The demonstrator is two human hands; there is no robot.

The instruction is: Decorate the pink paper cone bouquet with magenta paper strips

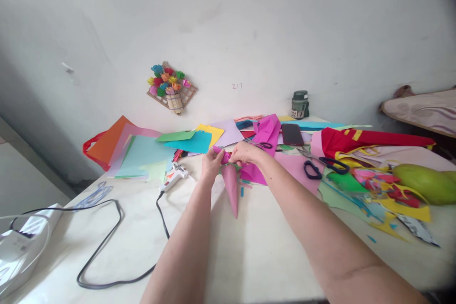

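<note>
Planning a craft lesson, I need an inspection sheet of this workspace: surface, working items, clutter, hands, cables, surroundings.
Surface: pale tabletop, paper along the back.
Job's things: pink cone, magenta piece, glue gun.
Clutter: scissors, phone, scraps, green fruit.
Hands: left hand holds magenta piece; right hand close beside, grip unclear.
Cables: black cable loops from glue gun across left side, near power strip.
Surroundings: flower ornament on wall.

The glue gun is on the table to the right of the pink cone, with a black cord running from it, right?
Not quite: the head view shows the glue gun to the left of the pink cone. It is on the table, with a black cord running from it.
</note>
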